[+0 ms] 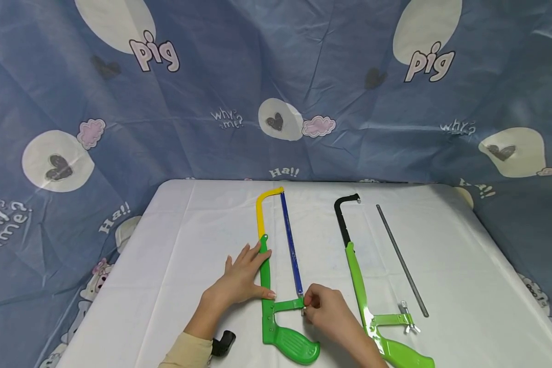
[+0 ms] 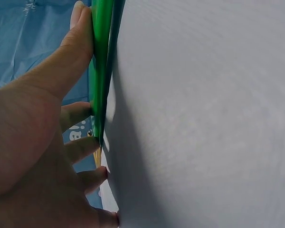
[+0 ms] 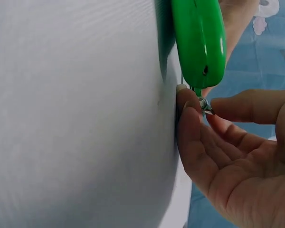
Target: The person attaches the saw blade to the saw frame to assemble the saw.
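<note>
A hacksaw [image 1: 265, 286] with a green frame, yellow front arm and blue blade [image 1: 291, 240] lies flat on the white-covered table. My left hand [image 1: 240, 278] rests on its green frame with fingers spread, thumb on the near part; the left wrist view shows the fingertips right at the frame and tabletop. At the blade's near end, my right hand [image 1: 326, 309] pinches a small metal wing nut [image 3: 205, 105] between thumb and fingers. The green handle [image 3: 199, 42] hangs over that spot in the right wrist view. One end of the blade meets the yellow arm's tip.
To the right lies a second hacksaw frame [image 1: 358, 281], lime green with a black arm and a wing nut [image 1: 411, 327]. Beyond it is a loose grey blade [image 1: 402, 260]. A black curved object [image 1: 224, 343] sits by my left sleeve. Patterned blue cloth [image 1: 239, 61] hangs behind.
</note>
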A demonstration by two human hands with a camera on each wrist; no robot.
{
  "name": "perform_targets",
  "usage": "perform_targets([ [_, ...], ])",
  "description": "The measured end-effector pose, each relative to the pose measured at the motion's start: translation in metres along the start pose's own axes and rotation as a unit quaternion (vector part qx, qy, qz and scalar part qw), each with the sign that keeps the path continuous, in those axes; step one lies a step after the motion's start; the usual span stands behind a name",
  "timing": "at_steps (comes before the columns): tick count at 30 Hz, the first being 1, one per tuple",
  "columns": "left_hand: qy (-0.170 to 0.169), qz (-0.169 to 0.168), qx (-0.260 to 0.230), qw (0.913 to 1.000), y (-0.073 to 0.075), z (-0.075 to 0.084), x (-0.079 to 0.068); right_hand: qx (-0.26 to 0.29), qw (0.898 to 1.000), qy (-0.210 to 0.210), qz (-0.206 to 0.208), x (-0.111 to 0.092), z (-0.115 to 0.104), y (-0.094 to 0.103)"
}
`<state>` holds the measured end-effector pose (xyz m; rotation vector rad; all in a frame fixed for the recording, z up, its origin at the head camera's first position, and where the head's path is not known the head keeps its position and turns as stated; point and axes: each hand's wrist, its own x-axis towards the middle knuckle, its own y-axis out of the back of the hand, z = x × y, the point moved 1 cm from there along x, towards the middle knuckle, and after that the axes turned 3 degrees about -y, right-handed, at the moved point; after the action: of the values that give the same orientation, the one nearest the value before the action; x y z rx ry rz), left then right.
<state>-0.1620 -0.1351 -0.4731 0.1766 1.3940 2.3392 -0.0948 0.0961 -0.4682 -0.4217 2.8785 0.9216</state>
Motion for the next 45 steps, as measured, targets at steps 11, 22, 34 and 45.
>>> perform_targets([
  [11,-0.003,-0.002,0.002,1.0,0.0002,0.0007,-0.0006,0.071,0.997,-0.015,-0.031,0.0004,0.001,0.0001],
  [22,-0.002,-0.003,0.01,0.9999,0.0004,0.0001,0.0014,-0.042,0.999,0.032,-0.001,0.0001,-0.0012,0.0037],
  [34,-0.002,-0.004,0.002,1.0,-0.0002,-0.0014,0.0001,-0.149,0.985,0.069,0.053,0.0002,-0.0034,-0.0005],
  [45,-0.002,-0.001,0.003,1.0,-0.0014,-0.002,0.0008,-0.144,0.986,0.069,0.05,-0.0002,-0.0039,-0.0006],
])
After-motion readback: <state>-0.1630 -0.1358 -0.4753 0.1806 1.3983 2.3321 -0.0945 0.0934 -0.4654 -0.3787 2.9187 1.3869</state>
